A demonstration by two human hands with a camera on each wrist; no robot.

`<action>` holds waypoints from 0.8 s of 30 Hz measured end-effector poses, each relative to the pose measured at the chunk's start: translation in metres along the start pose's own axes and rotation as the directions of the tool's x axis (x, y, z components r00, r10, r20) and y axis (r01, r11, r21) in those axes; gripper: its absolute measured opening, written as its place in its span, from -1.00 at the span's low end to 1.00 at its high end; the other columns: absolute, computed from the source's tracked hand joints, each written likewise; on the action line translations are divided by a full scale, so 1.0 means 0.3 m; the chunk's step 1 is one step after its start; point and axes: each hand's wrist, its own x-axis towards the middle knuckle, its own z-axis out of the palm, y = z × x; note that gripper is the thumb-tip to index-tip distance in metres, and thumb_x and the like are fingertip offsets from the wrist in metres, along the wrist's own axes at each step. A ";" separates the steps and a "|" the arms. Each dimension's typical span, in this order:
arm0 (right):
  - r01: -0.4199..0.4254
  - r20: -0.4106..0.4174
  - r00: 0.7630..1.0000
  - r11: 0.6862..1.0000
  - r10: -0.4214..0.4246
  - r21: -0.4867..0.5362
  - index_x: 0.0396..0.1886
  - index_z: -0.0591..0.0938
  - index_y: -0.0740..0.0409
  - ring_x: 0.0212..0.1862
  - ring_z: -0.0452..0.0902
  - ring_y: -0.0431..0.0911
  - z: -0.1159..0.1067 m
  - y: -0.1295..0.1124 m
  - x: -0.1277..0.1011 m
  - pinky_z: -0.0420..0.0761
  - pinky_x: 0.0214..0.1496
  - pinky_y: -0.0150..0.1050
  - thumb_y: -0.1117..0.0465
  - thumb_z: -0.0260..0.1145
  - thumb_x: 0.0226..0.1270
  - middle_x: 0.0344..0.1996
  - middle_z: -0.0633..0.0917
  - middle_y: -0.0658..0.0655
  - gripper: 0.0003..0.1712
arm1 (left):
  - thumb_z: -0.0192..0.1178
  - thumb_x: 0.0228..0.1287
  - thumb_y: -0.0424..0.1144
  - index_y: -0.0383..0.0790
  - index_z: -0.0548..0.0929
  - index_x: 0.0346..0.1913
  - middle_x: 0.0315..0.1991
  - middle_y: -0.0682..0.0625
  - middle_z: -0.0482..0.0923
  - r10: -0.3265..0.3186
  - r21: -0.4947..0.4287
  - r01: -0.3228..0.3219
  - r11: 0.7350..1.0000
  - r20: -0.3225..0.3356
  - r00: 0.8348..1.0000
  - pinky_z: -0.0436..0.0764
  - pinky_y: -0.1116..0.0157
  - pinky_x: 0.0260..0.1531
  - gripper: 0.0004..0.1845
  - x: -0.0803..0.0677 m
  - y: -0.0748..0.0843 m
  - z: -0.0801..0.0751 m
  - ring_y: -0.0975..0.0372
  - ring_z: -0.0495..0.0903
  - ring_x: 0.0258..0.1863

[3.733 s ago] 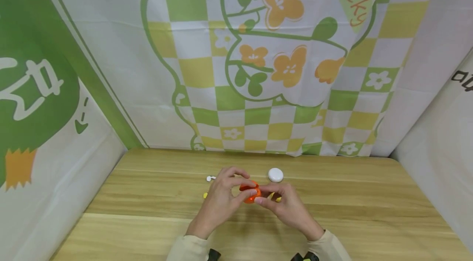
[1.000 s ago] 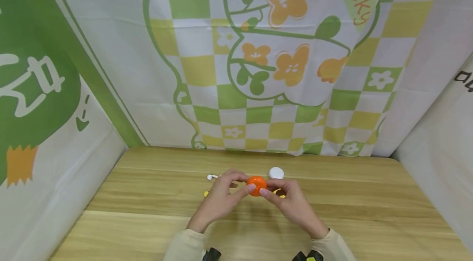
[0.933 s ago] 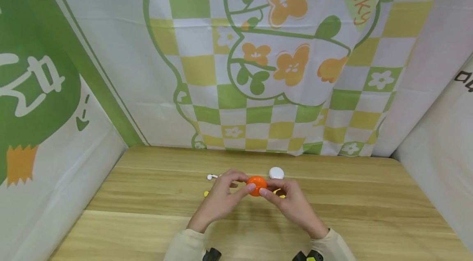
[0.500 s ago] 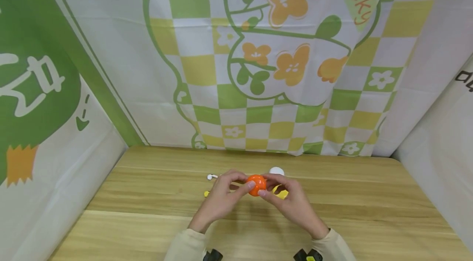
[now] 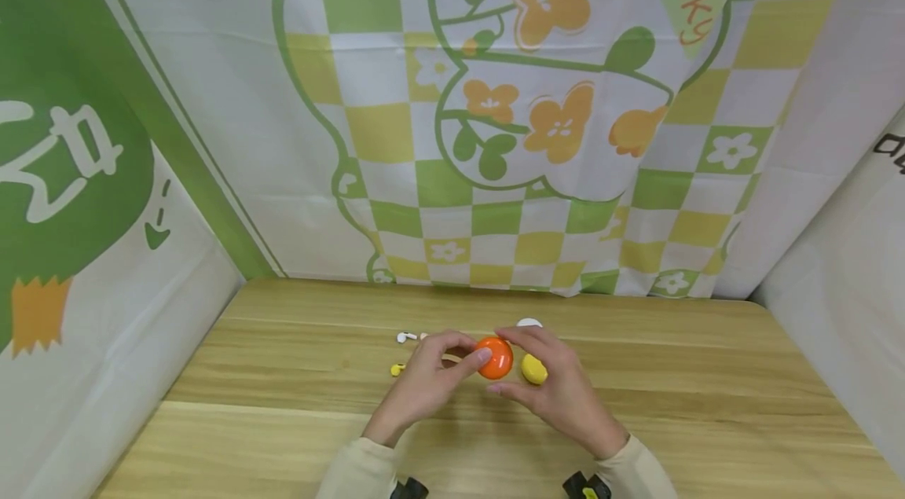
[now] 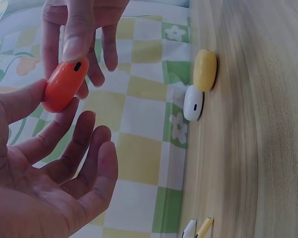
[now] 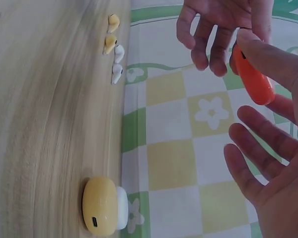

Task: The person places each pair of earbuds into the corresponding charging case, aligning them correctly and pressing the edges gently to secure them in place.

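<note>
My left hand (image 5: 426,381) pinches a glossy orange earbud case (image 5: 497,358) between thumb and fingers, above the table. The case looks closed and rounded, and the left wrist view shows a dark port slot on its edge. Around the case's right side is my right hand (image 5: 558,385), thumb and index finger spread apart. Its index fingertip lies right at the case's upper rim in the head view, and its thumb stands lower, with a gap below the case. In the right wrist view the right thumb overlaps the case.
Behind the right hand sit a yellow earbud case (image 5: 534,369) and a white earbud case (image 5: 529,322), partly hidden. To the left lie white earbuds (image 7: 118,63) and yellow earbuds (image 7: 111,33) on the wooden table (image 5: 283,373). A patterned cloth (image 5: 495,240) hangs behind.
The orange case stood open about four seconds ago and now looks closed. My right thumb and index finger have spread away from it, showing more of the yellow case.
</note>
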 end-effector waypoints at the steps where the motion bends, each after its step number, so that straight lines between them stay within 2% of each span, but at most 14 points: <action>1: 0.011 -0.001 1.000 1.000 -0.011 -0.014 0.23 0.63 0.04 0.08 0.59 -0.11 0.000 -0.001 0.000 0.63 0.12 -0.10 0.22 0.74 -0.13 0.06 0.67 -0.06 -0.18 | 0.20 0.50 -0.03 -0.26 0.72 -0.04 -0.08 -0.02 0.67 0.001 0.000 -0.001 1.000 0.005 1.000 0.62 0.13 -0.01 -0.67 0.000 0.000 0.000 0.15 0.60 -0.02; 6: 0.055 0.001 0.998 0.997 -0.055 -0.049 0.21 0.64 0.11 0.08 0.57 -0.04 0.000 -0.001 -0.001 0.65 0.09 -0.09 0.25 0.73 -0.14 0.08 0.66 0.04 -0.19 | 0.18 0.51 -0.03 -0.26 0.73 -0.06 -0.10 -0.01 0.67 0.005 0.005 -0.005 1.000 0.023 1.000 0.62 0.13 -0.02 -0.67 0.000 0.001 -0.001 0.16 0.59 -0.04; 15: 0.079 -0.005 0.997 0.995 -0.080 -0.055 0.19 0.66 0.12 0.06 0.58 -0.06 0.002 0.008 -0.003 0.64 0.09 -0.19 0.28 0.73 -0.16 0.06 0.66 0.03 -0.21 | 0.18 0.51 0.00 -0.25 0.73 -0.03 -0.07 -0.02 0.65 -0.006 0.014 0.005 1.000 0.026 1.000 0.62 0.17 -0.03 -0.65 0.000 0.004 0.002 0.17 0.58 -0.02; 19: 0.063 -0.015 0.998 0.996 -0.064 -0.060 0.14 0.68 0.15 0.06 0.60 -0.06 -0.002 0.026 -0.006 0.63 0.12 -0.18 0.25 0.74 -0.17 0.04 0.68 0.01 -0.25 | 0.16 0.52 0.02 -0.23 0.72 0.01 -0.04 -0.02 0.65 -0.004 0.031 0.004 1.000 0.019 1.000 0.62 0.16 -0.01 -0.62 -0.002 0.005 -0.002 0.17 0.59 0.00; 24: 0.014 -0.026 1.000 0.993 -0.017 -0.118 0.09 0.70 0.19 0.05 0.65 0.00 -0.017 0.072 -0.012 0.65 0.10 -0.03 0.24 0.75 -0.20 0.00 0.72 0.04 -0.27 | 0.15 0.52 0.02 -0.22 0.71 0.06 -0.04 0.00 0.68 0.006 0.065 -0.005 0.998 -0.014 1.000 0.63 0.10 0.00 -0.62 -0.005 0.003 -0.019 0.18 0.63 -0.04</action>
